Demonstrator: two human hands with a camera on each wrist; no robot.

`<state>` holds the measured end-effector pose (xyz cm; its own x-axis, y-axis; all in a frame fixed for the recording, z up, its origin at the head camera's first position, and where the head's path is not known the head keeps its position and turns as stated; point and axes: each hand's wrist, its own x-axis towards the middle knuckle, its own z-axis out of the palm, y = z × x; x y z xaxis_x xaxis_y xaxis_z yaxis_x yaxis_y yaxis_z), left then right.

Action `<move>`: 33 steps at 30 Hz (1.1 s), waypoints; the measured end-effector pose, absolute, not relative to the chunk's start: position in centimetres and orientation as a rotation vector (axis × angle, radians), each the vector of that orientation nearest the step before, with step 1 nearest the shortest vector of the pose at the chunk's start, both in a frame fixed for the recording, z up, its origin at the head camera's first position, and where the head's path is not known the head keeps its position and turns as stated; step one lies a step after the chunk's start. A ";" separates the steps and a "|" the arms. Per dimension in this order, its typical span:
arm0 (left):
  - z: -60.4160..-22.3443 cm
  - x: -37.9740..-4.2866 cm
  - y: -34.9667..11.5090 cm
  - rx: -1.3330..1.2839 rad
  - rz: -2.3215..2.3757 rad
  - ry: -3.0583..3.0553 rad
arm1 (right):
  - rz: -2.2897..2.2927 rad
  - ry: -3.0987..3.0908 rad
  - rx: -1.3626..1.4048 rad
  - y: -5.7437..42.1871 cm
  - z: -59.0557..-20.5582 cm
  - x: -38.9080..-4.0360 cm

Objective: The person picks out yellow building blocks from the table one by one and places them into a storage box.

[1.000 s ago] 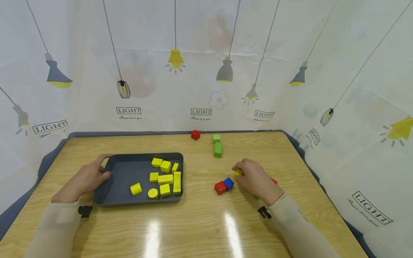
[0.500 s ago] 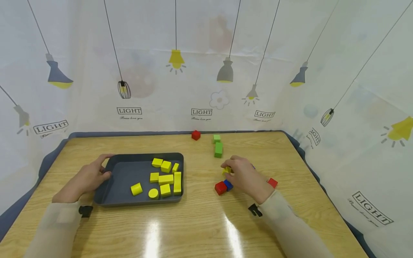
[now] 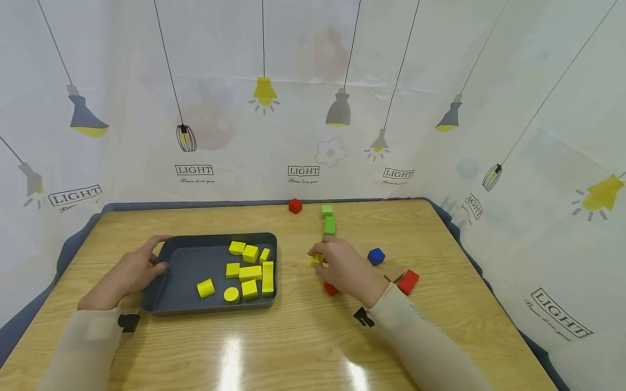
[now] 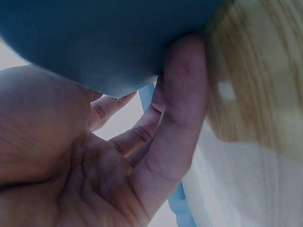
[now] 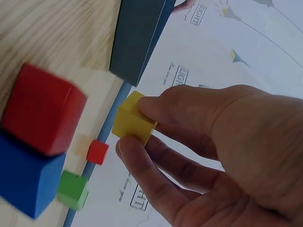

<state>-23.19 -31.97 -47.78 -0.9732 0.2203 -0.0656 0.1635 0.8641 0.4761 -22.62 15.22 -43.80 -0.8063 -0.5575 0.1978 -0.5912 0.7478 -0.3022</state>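
My right hand (image 3: 347, 269) pinches a small yellow block (image 5: 135, 118) between thumb and fingertips. In the right wrist view the block is held up off the table, facing the tray's corner. On the left, my left hand (image 3: 128, 279) grips the left end of a dark grey tray (image 3: 210, 311), its thumb at the rim. The left wrist view shows a finger (image 4: 182, 99) against the tray's outer wall, low by the tabletop. Several yellow blocks (image 3: 250, 273) lie in the tray's right half, with a yellow cylinder (image 3: 206, 288) nearer its middle.
A red block (image 5: 42, 109) and a blue block (image 5: 28, 170) sit together below my right hand. Farther back are two green blocks (image 3: 330, 225) and a red block (image 3: 295, 206). Right of the hand lie a blue block (image 3: 376, 256) and a red block (image 3: 408, 282).
My right hand has moved left toward the tray, carrying the yellow block and uncovering the blue and red blocks on the right. My left hand and the tray have stayed put.
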 end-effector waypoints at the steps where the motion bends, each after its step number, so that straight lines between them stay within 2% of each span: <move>1: -47.8 -23.2 -32.0 0.299 0.729 2.920 | 0.536 -2.844 0.955 14.8 -43.8 -22.6; 18: -47.8 -23.2 -32.0 0.310 0.731 2.920 | 0.596 -2.892 1.080 8.5 -43.6 -22.2; 33: -48.0 -23.3 -32.1 0.305 0.704 2.927 | 0.654 -2.805 1.171 5.8 -44.0 -21.6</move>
<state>-23.28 -32.10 -48.02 -0.9730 0.2214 -0.0647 0.1677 0.8718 0.4602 -21.56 5.79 -43.95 -0.7158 -0.6728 0.1871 -0.6862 0.6279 -0.3673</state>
